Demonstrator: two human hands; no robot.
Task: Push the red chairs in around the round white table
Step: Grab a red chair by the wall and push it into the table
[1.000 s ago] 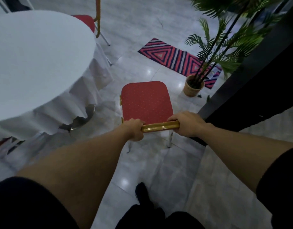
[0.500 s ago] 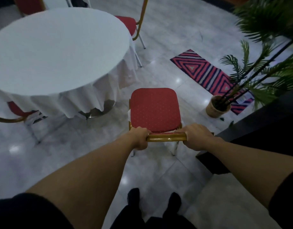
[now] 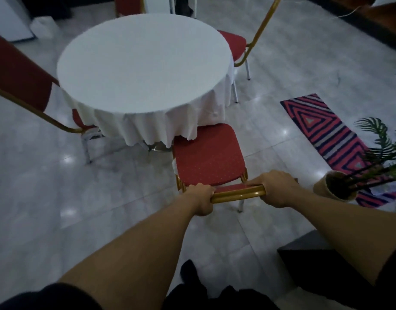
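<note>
Left hand (image 3: pixel 201 198) and right hand (image 3: pixel 276 189) clenched around red chair (image 3: pixel 208 157) gold top rail; seat front tucked under round white table (image 3: pixel 143 61) cloth hem; open floor either side.

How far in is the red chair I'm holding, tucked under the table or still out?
Mostly out. Only the front edge of the red chair sits under the tablecloth's hem; the rest of the seat shows.
</note>
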